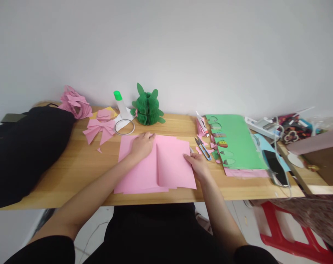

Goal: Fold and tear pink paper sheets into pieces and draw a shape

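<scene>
In the middle of the wooden table (81,157), close to the front edge, I see the pink paper (140,178), a few big sheets lying on top of each other. A line runs down it, and the part to the right bends up a little. The left hand (142,147) is on top of the paper, near the far edge. I cannot tell if it pinches the paper or only presses on it. The right hand (198,167) grips the right edge, with its thumb on top.

Just past the left hand, I see a green paper ball (148,110) with leaf shapes, a thin ring (125,134) and a bottle with a green cap (121,107). Next to them are a pink bow (99,128) and a crumpled pink bunch (75,104). A big black bundle (31,150) fills the left end.

Near the right hand lie little snips (204,150) with a white tube (202,124) behind them. Farther right, I see a green sheet (242,143) and a phone (276,167).
</scene>
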Available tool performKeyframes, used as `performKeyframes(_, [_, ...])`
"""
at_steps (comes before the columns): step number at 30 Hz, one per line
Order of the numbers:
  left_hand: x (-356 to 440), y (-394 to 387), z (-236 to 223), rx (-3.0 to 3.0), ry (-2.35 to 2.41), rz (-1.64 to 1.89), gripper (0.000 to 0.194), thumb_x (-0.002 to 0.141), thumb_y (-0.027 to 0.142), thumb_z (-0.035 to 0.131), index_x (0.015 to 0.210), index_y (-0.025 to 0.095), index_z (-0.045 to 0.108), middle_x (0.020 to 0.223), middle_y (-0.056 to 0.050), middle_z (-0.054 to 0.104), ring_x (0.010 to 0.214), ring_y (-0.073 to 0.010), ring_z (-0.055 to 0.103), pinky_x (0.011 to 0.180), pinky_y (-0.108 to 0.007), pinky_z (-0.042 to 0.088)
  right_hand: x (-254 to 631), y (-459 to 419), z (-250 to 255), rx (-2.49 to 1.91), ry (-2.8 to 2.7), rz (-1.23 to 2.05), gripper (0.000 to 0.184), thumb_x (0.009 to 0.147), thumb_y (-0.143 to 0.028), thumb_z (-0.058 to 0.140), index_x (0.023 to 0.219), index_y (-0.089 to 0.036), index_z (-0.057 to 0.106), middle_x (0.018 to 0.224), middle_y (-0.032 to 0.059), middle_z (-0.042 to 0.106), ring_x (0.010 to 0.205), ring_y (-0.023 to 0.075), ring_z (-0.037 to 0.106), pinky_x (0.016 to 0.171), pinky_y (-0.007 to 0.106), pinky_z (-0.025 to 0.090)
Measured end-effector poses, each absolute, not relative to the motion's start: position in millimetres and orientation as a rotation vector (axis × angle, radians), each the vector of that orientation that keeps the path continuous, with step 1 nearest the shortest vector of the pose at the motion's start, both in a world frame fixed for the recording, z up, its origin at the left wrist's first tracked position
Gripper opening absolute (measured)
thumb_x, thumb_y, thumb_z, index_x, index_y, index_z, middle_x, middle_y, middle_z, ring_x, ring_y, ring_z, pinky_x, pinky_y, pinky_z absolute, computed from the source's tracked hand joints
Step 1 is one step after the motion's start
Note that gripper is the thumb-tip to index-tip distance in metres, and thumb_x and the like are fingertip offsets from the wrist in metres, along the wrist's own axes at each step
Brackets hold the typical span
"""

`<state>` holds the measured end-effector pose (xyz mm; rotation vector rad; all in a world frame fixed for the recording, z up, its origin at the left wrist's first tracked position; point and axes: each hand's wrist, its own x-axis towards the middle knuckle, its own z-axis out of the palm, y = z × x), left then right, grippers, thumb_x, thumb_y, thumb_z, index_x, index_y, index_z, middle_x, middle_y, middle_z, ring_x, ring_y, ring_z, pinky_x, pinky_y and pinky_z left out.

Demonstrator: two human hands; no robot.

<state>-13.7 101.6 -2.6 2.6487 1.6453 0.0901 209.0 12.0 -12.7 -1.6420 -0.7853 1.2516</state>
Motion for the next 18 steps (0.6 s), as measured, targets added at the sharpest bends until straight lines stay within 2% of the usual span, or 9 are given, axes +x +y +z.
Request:
performKeyframes(4, [-14,102,-3,2.652,1.648,0.106,0.044,0.092,0.013,0.034,0.131,0.015,0.055,0.099,-0.012,0.062,0.097,-0.0235,0.059,0.075,-0.031,0.046,209,9,-10,-1.629,-0.677,1.326,0.032,0.052,-0.042,0.082,0.059,-0.018,0.063,0.056,0.0047,0.068,0.049,0.0173,0.060,0.049,0.030,0.050])
performKeyframes(14, [-15,102,-4,2.623,1.644,0.143,0.045,0.091,0.012,0.035,0.131,0.016,0.056,0.098,-0.013,0.062,0.097,-0.0242,0.059,0.076,-0.032,0.046,210,2,2,-1.544,-0.627,1.424,0.033,0.053,-0.038,0.085,0.072,-0.016,0.069,0.066,0.0069,0.073,0.057,0.0200,0.067,0.056,0.031,0.054])
performKeyframes(18, [-15,102,-4,2.602,1.648,0.158,0.046,0.091,0.011,0.035,0.131,0.015,0.056,0.100,-0.013,0.062,0.098,-0.0250,0.059,0.076,-0.033,0.046,212,-1,3,-1.543,-0.618,1.389,0.033,0.052,-0.035,0.086,0.072,-0.017,0.067,0.062,0.0047,0.073,0.055,0.0198,0.067,0.056,0.032,0.055])
